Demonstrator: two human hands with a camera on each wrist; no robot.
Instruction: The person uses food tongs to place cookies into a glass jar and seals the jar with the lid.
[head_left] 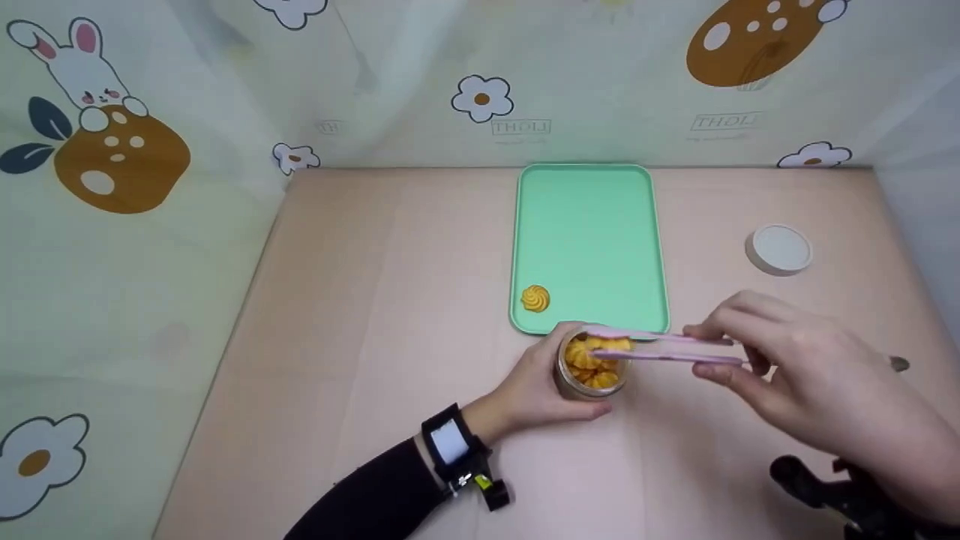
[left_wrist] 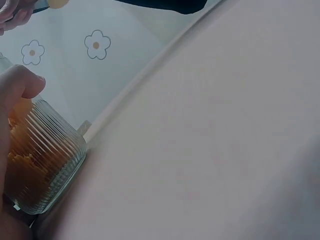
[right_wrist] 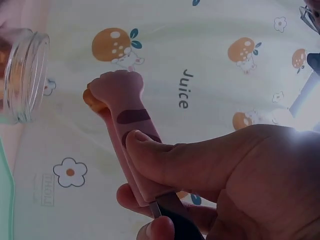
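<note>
My left hand [head_left: 529,382] grips a ribbed glass jar [left_wrist: 65,145] low on the table, fingers and thumb around its side. Swirled golden cookies [head_left: 600,379] fill part of the jar, whose mouth faces up in the head view. With thumb and fingers my right hand [head_left: 817,367] pinches pink paw-tipped tongs [right_wrist: 127,100]. Between the tong tips sits a cookie [right_wrist: 92,100], just outside the jar's mouth in the right wrist view and overlapping the opening from above. One more cookie [head_left: 535,298] lies in the near left corner of a green tray [head_left: 589,232].
A round white lid [head_left: 780,249] lies on the table to the right of the tray. The pinkish tabletop [head_left: 390,262] meets a patterned curtain [head_left: 405,90] at the back and left. Each wrist wears a strapped camera mount [head_left: 457,454].
</note>
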